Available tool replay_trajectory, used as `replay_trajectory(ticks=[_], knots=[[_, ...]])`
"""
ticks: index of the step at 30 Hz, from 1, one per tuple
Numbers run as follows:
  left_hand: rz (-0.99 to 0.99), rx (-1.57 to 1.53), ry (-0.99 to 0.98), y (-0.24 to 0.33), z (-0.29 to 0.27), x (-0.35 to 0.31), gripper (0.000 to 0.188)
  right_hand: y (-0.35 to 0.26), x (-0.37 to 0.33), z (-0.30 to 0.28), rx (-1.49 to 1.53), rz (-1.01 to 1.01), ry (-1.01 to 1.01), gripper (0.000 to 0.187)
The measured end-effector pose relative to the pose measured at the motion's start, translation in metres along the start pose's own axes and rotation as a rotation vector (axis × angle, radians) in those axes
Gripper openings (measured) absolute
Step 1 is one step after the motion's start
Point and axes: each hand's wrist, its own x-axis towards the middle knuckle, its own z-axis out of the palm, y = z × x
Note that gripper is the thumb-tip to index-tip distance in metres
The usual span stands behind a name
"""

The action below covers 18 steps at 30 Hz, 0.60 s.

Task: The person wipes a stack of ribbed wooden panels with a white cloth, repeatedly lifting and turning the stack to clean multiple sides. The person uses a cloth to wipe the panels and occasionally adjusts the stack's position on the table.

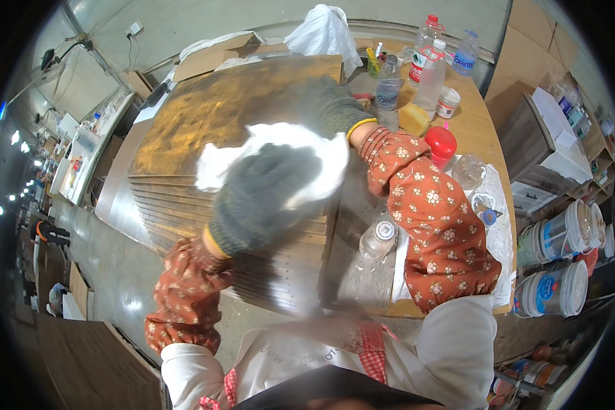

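My left hand (258, 195), in a dark grey knit glove with a yellow cuff, grips a white cloth (324, 164) over the near part of a stack of brown wood-grain boards (215, 102). The cloth bunches out on both sides of the glove, and motion smears the fingers. At the stack's far right corner is my right hand (333, 108), gloved the same way. Its fingers are blurred, so their shape and anything in them cannot be made out. Dark, patchy marks cover the top board.
Right of the stack, a wooden table (482, 126) carries several plastic bottles, a yellow sponge (413, 119), a red-topped container (441, 142) and a clear bottle (378, 240) near my right sleeve. Buckets (552, 290) stand at the far right. Behind the stack lies a white plastic bag (324, 34).
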Motion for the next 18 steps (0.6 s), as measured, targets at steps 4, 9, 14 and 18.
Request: replay_trajectory(ticks=[4, 9, 14, 18], knots=[[0.078, 0.132, 0.122, -0.025, -0.030, -0.014, 0.041, 0.001, -0.006, 0.012, -0.002, -0.021, 0.440, 0.023], [0.065, 0.191, 0.061, -0.006, -0.001, -0.003, 0.050, 0.001, -0.002, 0.009, 0.090, -0.056, 0.247, 0.028], [0.106, 0.137, -0.022, -0.006, 0.003, 0.003, 0.063, 0.004, -0.005, 0.003, 0.018, -0.169, 0.362, 0.035], [0.119, 0.166, 0.026, -0.020, -0.028, -0.004, 0.047, 0.001, -0.012, 0.007, 0.186, 0.045, 0.294, 0.035]])
